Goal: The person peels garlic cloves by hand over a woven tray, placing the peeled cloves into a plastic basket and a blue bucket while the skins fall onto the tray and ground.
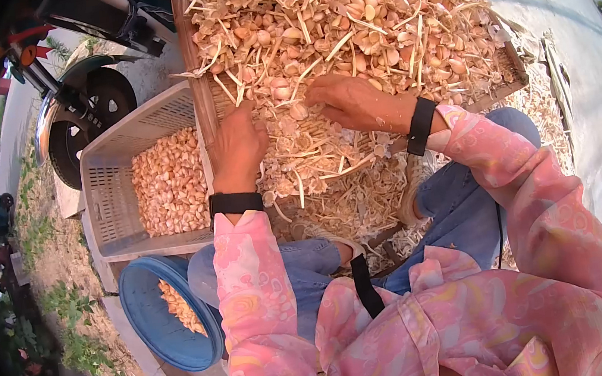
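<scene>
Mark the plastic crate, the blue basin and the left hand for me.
plastic crate (111, 200): head view, on its slotted left wall.
blue basin (147, 312): head view, on the bare inside surface.
left hand (237, 147): head view, on the back of the hand.

Single head-worn fisheye view, looking steeply down and forward, close above the left hand (237, 147) and right hand (351, 103) at the woven tray (197, 88).

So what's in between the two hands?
Head view: garlic cloves and dry stalks, heaped on the woven tray, fill the gap between the left hand and the right hand.
</scene>
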The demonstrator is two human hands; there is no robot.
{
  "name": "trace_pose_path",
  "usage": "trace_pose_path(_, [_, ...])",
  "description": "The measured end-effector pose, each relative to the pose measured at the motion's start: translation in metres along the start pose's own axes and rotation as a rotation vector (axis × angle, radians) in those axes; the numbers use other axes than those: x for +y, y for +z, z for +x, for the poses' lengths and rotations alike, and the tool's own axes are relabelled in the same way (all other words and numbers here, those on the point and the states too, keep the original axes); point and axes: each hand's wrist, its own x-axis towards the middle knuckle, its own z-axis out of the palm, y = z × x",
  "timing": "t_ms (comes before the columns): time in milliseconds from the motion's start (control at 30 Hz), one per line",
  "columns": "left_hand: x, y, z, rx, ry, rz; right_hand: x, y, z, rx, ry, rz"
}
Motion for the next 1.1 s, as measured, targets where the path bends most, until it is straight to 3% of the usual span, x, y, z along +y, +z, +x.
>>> trace_pose_path(167, [0.009,0.01,-0.024,-0.169,-0.058,0.122,-0.006,-0.001,-0.013,0.001,0.074,0.078])
trace_pose_path(200, [0.017,0.008,-0.021,-0.145,-0.138,0.149,-0.01,-0.003,-0.012,-0.002,0.106,0.096])
trace_pose_path(300, [0.041,0.014,0.001,0.057,-0.007,-0.069,-0.006,-0.002,-0.011,-0.002,0.142,0.119])
trace_pose_path(433, [0.038,0.051,0.016,0.052,0.025,0.066,-0.004,-0.006,-0.01,0.016,0.279,0.25])
trace_pose_path(533, [0.044,0.046,0.005,0.012,-0.088,-0.119,0.006,0.004,-0.012,0.112,0.363,0.459])
trace_pose_path(567, [0.045,0.043,0.003,0.001,-0.141,-0.198,0.004,0.005,-0.01,0.152,0.289,0.443])
trace_pose_path(633, [0.044,0.042,-0.004,0.017,-0.051,-0.332,0.0,0.009,-0.008,0.233,0.144,0.409])
trace_pose_path(667, [0.046,0.04,-0.009,0.024,-0.008,-0.401,-0.006,0.004,-0.007,0.174,0.143,0.398])
trace_pose_path(733, [0.055,0.035,-0.02,0.019,-0.078,-0.704,-0.018,-0.008,-0.004,0.055,0.137,0.371])
trace_pose_path(867, [0.076,0.023,-0.039,0.022,-0.243,-1.194,-0.03,-0.007,-0.006,0.077,0.105,0.358])
trace_pose_path(1100, [0.09,0.002,-0.063,0.05,-0.111,-0.936,-0.05,-0.02,-0.011,0.058,-0.047,0.11])
